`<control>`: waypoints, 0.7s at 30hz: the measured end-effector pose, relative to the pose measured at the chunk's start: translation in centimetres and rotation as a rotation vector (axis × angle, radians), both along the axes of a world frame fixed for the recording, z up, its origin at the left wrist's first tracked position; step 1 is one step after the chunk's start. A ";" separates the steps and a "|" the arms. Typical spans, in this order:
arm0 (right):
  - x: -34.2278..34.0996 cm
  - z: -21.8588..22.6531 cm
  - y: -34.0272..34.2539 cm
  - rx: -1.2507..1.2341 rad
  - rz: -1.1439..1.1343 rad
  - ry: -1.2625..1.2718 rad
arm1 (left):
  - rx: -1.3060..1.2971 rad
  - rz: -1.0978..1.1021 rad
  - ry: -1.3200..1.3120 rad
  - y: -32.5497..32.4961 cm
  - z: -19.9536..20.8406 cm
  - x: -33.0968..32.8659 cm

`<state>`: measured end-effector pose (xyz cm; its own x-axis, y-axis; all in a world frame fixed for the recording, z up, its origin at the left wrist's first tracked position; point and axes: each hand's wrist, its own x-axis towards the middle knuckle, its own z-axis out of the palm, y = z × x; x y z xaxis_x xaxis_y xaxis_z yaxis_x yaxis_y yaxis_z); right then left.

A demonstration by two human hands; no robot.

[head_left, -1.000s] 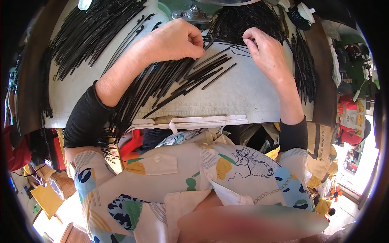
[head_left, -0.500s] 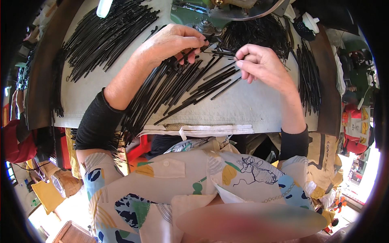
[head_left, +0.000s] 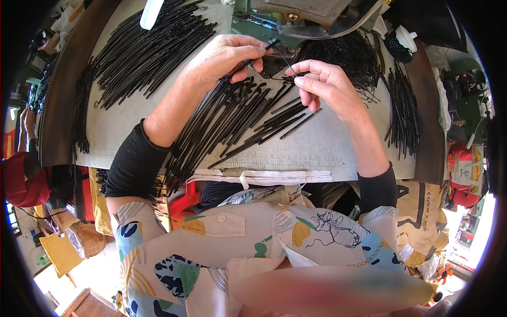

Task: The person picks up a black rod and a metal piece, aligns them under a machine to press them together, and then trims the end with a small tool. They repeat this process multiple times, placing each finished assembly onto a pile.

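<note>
Over the counter [head_left: 340, 145], left hand [head_left: 226, 59] pinches a black strip [head_left: 272, 46], right hand [head_left: 328, 89] a thin strand [head_left: 287, 61]; below it, brown sack [head_left: 417, 211], contents hidden.

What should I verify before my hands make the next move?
1. Left grip closed on a slim black strip: ok.
2. Right grip closed on a thin black strand: ok.
3. Strand joined to strip: cannot tell, too small.
4. Pale grey tabletop free of loose pieces below the grips: not ok; long, narrow black strips lie there.
5. Both grips clear of the green metal machine: cannot tell from this view.
</note>
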<state>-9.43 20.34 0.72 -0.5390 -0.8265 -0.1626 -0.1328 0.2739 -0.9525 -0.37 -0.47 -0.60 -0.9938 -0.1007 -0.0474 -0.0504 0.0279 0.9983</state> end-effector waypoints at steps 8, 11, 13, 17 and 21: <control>-0.2 0.0 0.1 -0.039 0.011 -0.037 | -0.061 0.004 0.016 0.2 0.1 -0.1; -0.2 0.0 -0.1 -0.047 0.006 -0.034 | -0.063 0.021 0.021 0.0 0.2 -0.3; -0.3 0.1 -0.3 -0.053 -0.002 -0.037 | -0.018 0.015 0.021 -0.3 0.4 -0.4; -0.5 0.2 -0.4 -0.077 -0.017 -0.052 | 0.003 0.016 0.009 -0.5 0.1 -0.9; -0.4 0.2 -0.5 -0.095 -0.040 -0.059 | -0.024 0.032 0.034 -0.3 0.2 -0.9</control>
<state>-9.80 19.87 0.95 -0.5638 -0.8176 -0.1167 -0.0666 0.1859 -0.9803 -1.29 -0.79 -0.37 -0.9910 -0.1334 -0.0106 -0.0175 0.0505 0.9986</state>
